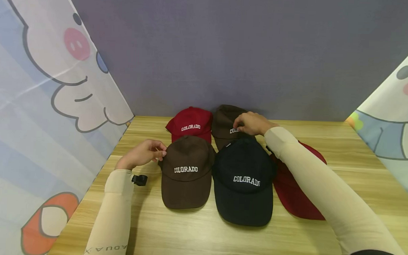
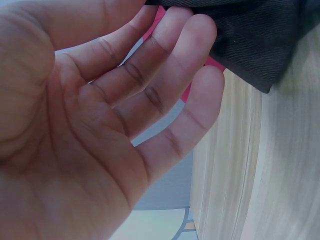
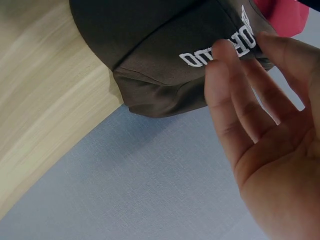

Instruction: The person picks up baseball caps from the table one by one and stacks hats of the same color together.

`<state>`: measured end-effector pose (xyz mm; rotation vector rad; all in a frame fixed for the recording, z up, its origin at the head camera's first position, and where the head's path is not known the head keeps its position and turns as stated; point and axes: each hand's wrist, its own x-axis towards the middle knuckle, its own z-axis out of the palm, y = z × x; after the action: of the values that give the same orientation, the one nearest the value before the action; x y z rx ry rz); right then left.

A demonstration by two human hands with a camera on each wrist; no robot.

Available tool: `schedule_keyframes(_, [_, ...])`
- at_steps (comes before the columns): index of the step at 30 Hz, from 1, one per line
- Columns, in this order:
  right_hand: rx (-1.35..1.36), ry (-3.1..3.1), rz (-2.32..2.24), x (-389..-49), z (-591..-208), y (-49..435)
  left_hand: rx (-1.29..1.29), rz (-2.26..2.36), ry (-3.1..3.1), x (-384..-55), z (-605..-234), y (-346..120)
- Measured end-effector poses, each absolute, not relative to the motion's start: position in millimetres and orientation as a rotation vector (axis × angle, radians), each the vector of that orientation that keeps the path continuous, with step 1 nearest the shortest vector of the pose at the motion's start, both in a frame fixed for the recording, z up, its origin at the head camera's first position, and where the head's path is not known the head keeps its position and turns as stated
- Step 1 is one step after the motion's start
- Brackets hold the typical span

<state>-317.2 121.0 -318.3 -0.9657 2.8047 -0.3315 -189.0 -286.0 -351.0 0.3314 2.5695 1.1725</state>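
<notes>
Pinching the front brown cap (image 1: 187, 155) by its side, the left grip (image 1: 143, 154) is narrow. The right grip (image 1: 254, 123) is loose, thumb and fingers apart, at the back brown cap (image 1: 222, 122). Both sit on the bench (image 1: 173, 235). They look light and soft; sides seem good to hold.

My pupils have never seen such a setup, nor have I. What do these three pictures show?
There is no machine here: a person works with two bare hands. The wide picture is taken from the head, looking forward and down; each close-up from one wrist. On the wooden table lie five caps: a back red cap, a back brown cap, a front brown cap, a black cap and, partly behind the right sleeve, another red cap. The left hand seems to pinch the edge of the front brown cap. The right hand, fingers loosely bent, is over the back brown cap; contact is unclear.
</notes>
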Motion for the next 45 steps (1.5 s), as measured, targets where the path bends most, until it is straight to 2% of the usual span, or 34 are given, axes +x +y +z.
schedule_keyframes(16, [-0.909,2.868,-0.443,-335,-329,126,0.346,1.18,2.574,-192,-356,-281])
schedule_keyframes(30, [-0.744,2.902,-0.378,-335,-330,131,0.375,1.171,2.577,-194,-356,-278])
schedule_keyframes(45, [-0.741,3.02,-0.381,-332,-328,134,0.365,1.151,2.574,-195,-351,-277])
